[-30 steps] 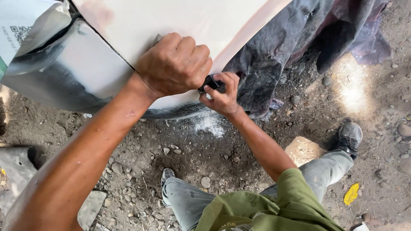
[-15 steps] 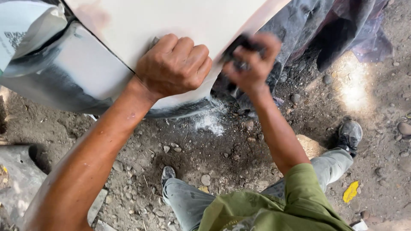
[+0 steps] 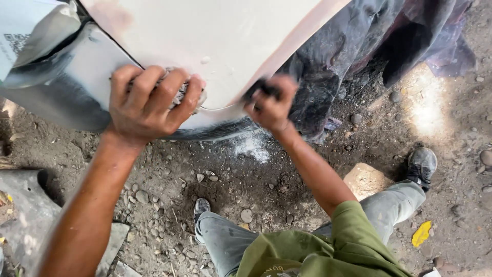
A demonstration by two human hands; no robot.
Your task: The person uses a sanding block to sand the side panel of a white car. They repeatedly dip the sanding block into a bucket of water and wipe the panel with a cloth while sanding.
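A white-primed car body panel [image 3: 220,41] fills the top of the head view, with a silver panel [image 3: 56,92] to its left. My left hand [image 3: 148,102] presses a crumpled grey piece of abrasive paper [image 3: 182,93] against the white panel's lower edge, fingers curled over it. My right hand [image 3: 271,105] grips a small dark sanding block [image 3: 261,88] at the panel's lower right edge. The block is blurred. Both arms reach forward from my crouched body.
Black plastic sheeting [image 3: 359,61] hangs to the right of the panel. Below is dirt ground with small stones, a patch of white dust [image 3: 251,146], a flat tan stone [image 3: 366,179], a yellow leaf [image 3: 421,233] and a grey slab [image 3: 25,215]. My shoes [image 3: 421,164] rest on the dirt.
My left hand slid left and down along the panel's edge. My right hand swung up and right with the block, then came back down to the lower edge.
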